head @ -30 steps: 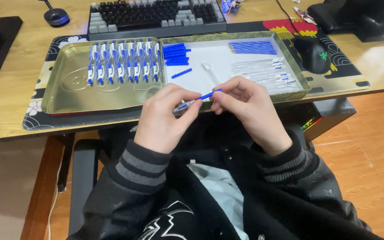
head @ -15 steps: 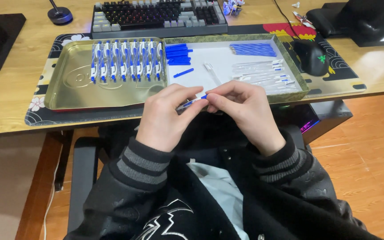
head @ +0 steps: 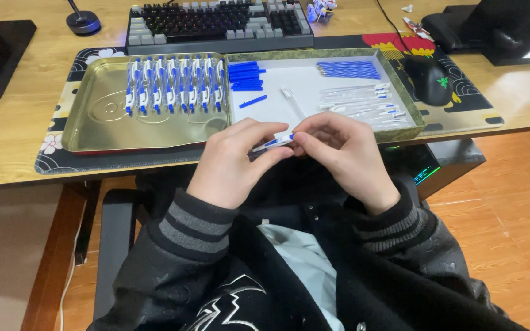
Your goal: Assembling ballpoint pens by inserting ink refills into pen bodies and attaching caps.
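At the near table edge, a white-and-blue pen (head: 272, 143) is pinched between left hand (head: 231, 160) and right hand (head: 338, 156) fingers, as before; hands are drawn closer, barrel nearly hidden.

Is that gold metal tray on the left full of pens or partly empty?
Partly empty: one row of pens lies along the gold tray's far side; the rest is bare.
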